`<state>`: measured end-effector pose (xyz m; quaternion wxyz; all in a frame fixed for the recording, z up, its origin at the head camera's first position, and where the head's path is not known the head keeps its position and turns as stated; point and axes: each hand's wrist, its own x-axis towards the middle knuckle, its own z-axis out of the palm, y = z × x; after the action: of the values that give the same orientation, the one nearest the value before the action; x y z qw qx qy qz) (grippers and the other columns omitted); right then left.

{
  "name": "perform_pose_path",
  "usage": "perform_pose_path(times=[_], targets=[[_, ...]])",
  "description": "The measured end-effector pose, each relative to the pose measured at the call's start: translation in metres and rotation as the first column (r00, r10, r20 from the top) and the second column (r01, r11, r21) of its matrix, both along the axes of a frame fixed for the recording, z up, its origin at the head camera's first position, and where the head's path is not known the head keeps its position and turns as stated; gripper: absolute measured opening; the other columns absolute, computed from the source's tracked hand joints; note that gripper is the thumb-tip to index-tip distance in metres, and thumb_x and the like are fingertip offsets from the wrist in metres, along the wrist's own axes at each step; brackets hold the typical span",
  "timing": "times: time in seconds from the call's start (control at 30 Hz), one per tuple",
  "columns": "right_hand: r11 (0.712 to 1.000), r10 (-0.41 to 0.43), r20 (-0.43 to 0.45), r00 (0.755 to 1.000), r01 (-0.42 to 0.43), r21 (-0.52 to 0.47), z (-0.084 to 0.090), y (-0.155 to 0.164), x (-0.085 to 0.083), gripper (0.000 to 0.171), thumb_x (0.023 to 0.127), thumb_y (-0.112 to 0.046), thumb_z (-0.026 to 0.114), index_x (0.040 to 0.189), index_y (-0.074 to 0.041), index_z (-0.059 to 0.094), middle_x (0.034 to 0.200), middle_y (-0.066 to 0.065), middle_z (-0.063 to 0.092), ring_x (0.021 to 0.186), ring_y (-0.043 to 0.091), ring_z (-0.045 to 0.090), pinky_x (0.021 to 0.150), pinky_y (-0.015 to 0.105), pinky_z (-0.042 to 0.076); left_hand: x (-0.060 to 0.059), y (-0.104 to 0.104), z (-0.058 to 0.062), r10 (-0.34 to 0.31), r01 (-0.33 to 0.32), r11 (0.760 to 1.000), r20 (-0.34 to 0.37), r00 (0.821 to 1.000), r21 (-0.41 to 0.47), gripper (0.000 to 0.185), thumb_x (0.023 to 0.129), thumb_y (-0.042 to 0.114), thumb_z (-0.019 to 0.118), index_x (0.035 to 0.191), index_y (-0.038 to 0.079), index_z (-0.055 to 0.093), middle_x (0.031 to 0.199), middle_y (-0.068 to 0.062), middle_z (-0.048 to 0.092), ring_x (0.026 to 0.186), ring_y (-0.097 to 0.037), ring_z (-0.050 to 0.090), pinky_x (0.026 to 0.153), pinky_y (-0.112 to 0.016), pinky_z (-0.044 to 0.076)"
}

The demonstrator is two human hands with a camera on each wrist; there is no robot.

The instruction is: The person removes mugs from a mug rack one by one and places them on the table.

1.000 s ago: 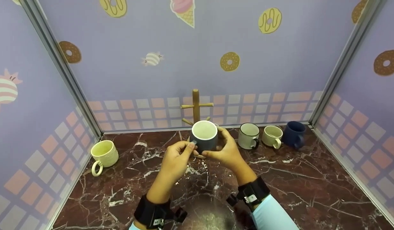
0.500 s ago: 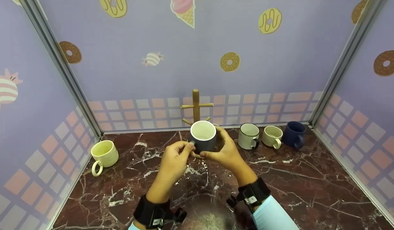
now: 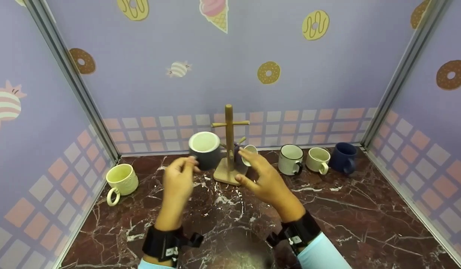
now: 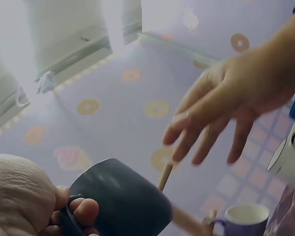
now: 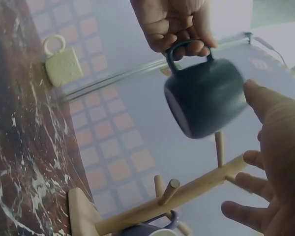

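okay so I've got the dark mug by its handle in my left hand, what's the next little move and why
Probably bring the dark mug right, toward the wooden rack, and line its handle up with a free left peg. The left hand grips the handle with the mug in the air left of the post, not on any peg. The right hand is open and holds nothing.

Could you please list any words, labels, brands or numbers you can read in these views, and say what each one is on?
No readable text anywhere.
Wall panels: only pictures of donuts, candy and an ice cream cone, no words.
Dark mug held by the left hand: plain.
Wrist straps: small pale tags, too small and blurred to read.
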<state>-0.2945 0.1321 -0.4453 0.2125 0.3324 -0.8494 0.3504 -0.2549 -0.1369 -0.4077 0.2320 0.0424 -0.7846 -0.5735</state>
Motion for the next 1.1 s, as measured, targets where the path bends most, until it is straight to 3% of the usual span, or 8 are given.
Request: perform_pose_path(times=[0.13,0.23,0.5,0.67,0.73,0.83,0.97,1.1], targets=[[0.986,0.01,-0.091,0.996,0.005,0.166,0.0,-0.008,0.009,0.074,0.111,-0.048,0.069,0.172,-0.011,0.049,0.181,0.011,0.045,0.166,0.037,0.047,0.137,0.057,0.039,-0.011,-0.028,-0.008,0.146,-0.146,0.989,-0.004,0.989,-0.032,0.033,0.116,0.024,0.065,0.099,0.001,0.081,0.097,-0.013,0.084,0.083,-0.009,0.063,0.078,-0.025,0.048],[0.964,0.044,-0.097,0.994,-0.017,0.264,-0.001,-0.017,0.015,0.076,0.112,-0.051,0.065,0.174,-0.012,0.044,0.186,0.006,0.035,0.172,0.032,0.038,0.14,0.053,0.035,-0.018,-0.049,-0.019,0.228,-0.228,0.973,0.012,0.974,-0.031,0.034,0.116,0.024,0.064,0.102,-0.001,0.081,0.089,-0.012,0.082,0.079,-0.011,0.061,0.075,-0.026,0.047],[0.883,0.144,-0.027,0.989,-0.116,0.454,-0.014,-0.038,0.026,0.088,0.112,-0.075,0.032,0.181,-0.02,0.028,0.192,-0.002,0.011,0.179,0.028,0.017,0.143,0.055,0.025,-0.034,-0.094,-0.053,0.323,-0.328,0.944,0.081,0.943,0.043,0.033,0.118,0.023,0.061,0.108,-0.004,0.079,0.078,0.004,0.076,0.084,-0.008,0.06,0.079,-0.026,0.046],[0.848,0.193,0.032,0.981,-0.183,0.497,-0.023,-0.047,0.028,0.09,0.111,-0.079,0.031,0.182,-0.025,0.024,0.192,-0.004,0.004,0.179,0.031,0.01,0.143,0.059,0.024,-0.042,-0.111,-0.081,0.371,-0.378,0.923,0.094,0.924,0.075,0.034,0.117,0.019,0.06,0.105,-0.007,0.078,0.072,0.008,0.072,0.083,-0.01,0.06,0.074,-0.022,0.044],[0.839,0.208,0.057,0.976,-0.208,0.503,-0.026,-0.049,0.028,0.089,0.112,-0.079,0.034,0.183,-0.026,0.023,0.192,-0.004,0.005,0.179,0.031,0.009,0.142,0.061,0.025,-0.047,-0.12,-0.094,0.375,-0.383,0.919,0.095,0.922,0.09,0.034,0.116,0.018,0.06,0.102,-0.006,0.078,0.072,0.004,0.073,0.083,-0.015,0.061,0.075,-0.024,0.044],[0.822,0.223,0.083,0.971,-0.233,0.52,-0.029,-0.051,0.029,0.087,0.113,-0.076,0.038,0.183,-0.027,0.022,0.192,-0.002,0.009,0.179,0.032,0.011,0.142,0.063,0.025,-0.063,-0.14,-0.123,0.363,-0.375,0.917,0.105,0.926,0.134,0.033,0.115,0.02,0.063,0.095,0.001,0.079,0.072,0.0,0.074,0.082,-0.018,0.063,0.074,-0.026,0.046],[0.798,0.232,0.118,0.965,-0.259,0.544,-0.031,-0.054,0.029,0.085,0.113,-0.074,0.041,0.183,-0.029,0.022,0.192,-0.003,0.008,0.179,0.034,0.012,0.143,0.062,0.02,-0.088,-0.166,-0.166,0.352,-0.372,0.918,0.146,0.924,0.141,0.034,0.116,0.029,0.063,0.092,0.013,0.08,0.072,0.007,0.074,0.084,-0.015,0.063,0.075,-0.026,0.049],[0.784,0.228,0.148,0.962,-0.272,0.558,-0.032,-0.055,0.03,0.082,0.113,-0.075,0.039,0.182,-0.033,0.022,0.192,-0.007,0.006,0.179,0.034,0.012,0.143,0.063,0.017,-0.1,-0.177,-0.189,0.347,-0.367,0.922,0.161,0.924,0.121,0.037,0.118,0.031,0.058,0.101,0.006,0.08,0.074,0.008,0.074,0.09,-0.019,0.064,0.08,-0.03,0.049]])
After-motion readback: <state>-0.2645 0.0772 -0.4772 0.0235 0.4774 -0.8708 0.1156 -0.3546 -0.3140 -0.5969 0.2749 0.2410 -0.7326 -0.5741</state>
